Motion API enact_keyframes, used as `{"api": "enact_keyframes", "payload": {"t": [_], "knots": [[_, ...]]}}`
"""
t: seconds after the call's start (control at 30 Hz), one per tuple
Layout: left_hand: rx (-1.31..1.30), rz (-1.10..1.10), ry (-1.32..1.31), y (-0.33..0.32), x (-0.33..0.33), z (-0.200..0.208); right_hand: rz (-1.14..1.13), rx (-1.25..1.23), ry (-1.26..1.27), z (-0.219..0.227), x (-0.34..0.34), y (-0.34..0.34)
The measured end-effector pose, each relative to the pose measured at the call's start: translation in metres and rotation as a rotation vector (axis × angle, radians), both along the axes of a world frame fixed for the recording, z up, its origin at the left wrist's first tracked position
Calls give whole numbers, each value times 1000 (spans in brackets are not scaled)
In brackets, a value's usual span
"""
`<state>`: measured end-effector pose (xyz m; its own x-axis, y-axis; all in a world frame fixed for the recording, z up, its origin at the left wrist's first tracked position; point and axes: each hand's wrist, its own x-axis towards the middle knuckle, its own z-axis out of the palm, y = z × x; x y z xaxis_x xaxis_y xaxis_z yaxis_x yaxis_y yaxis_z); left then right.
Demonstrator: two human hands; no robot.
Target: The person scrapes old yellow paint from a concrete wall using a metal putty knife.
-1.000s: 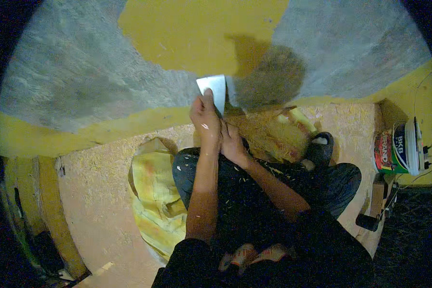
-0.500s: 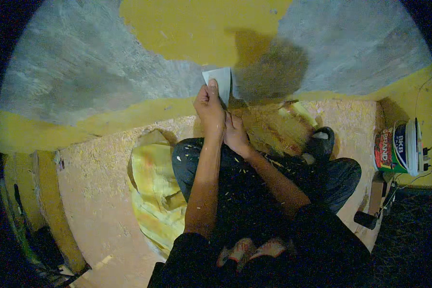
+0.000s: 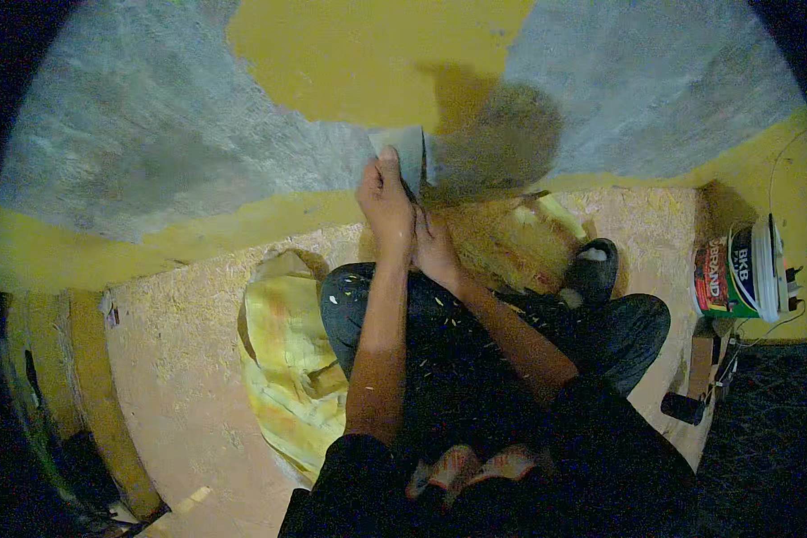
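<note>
My left hand (image 3: 386,202) is closed, its thumb pressed on the face of a flat grey scraper (image 3: 405,148) with a wide, straight-edged blade. The blade lies against or very near the wall, at the border where yellow paint (image 3: 359,63) meets bare grey plaster (image 3: 161,134). Just below, my right hand (image 3: 436,247) is curled by the left wrist, where the scraper's narrow lower end runs; the handle itself is hidden. Both forearms reach up over my dark trousers, which are dotted with yellow flakes.
A crumpled yellow sheet (image 3: 282,359) lies left of my knee. Yellow flakes litter the floor (image 3: 170,359) along the wall base. My sandalled foot (image 3: 592,269) is at right. Beyond it a paint bucket (image 3: 735,273) stands beside cables, with a dark object (image 3: 681,408) nearer me.
Both hands and the scraper have shifted slightly left along the wall, and the blade looks more shaded. The shadow on the wall has moved left. The grip looks the same.
</note>
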<state>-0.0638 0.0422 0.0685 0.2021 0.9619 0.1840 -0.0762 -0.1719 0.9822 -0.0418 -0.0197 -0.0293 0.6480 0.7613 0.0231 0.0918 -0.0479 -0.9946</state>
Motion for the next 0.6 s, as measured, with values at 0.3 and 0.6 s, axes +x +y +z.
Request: {"api": "enact_keyframes", "payload": {"t": [0.3, 0.6], "knots": [[-50, -25, -119, 6, 5, -13, 10, -130, 88, 5, -4, -1], [4, -41, -111, 6, 5, 7, 102, -207, 30, 19, 5, 1]]}}
